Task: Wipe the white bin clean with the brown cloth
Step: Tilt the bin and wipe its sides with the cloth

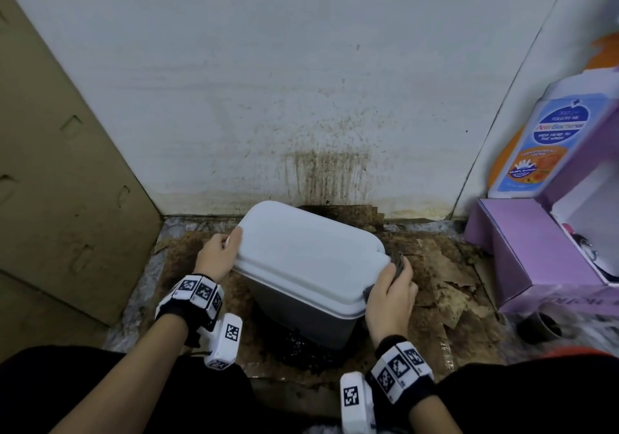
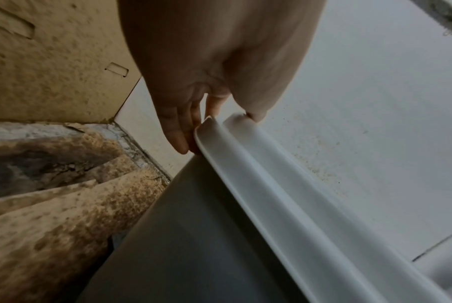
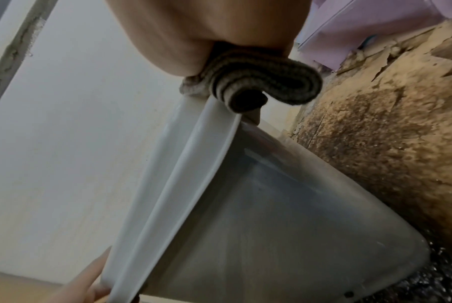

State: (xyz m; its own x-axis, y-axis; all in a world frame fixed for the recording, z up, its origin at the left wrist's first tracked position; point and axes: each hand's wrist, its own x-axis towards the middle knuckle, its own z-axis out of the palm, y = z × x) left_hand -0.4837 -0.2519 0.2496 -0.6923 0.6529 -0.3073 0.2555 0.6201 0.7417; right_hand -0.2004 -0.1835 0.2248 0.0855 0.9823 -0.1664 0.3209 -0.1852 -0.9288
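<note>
The white bin (image 1: 301, 259) with its lid on stands on the stained floor by the wall. My left hand (image 1: 221, 252) grips the lid's left edge (image 2: 245, 164), thumb on top and fingers under the rim. My right hand (image 1: 390, 296) holds the folded brown cloth (image 3: 261, 82) against the lid's right corner. In the head view only a dark bit of the cloth (image 1: 398, 261) shows past the fingers. The bin's grey side wall (image 3: 258, 215) fills the right wrist view below the rim.
A brown cardboard sheet (image 1: 60, 172) leans at the left. Purple boxes (image 1: 542, 249) and a wash bottle package (image 1: 549, 132) stand at the right. The wall (image 1: 301, 81) behind the bin is stained. Torn brown paper (image 1: 445, 283) covers the floor, and a dark cup (image 1: 542, 326) sits at the right.
</note>
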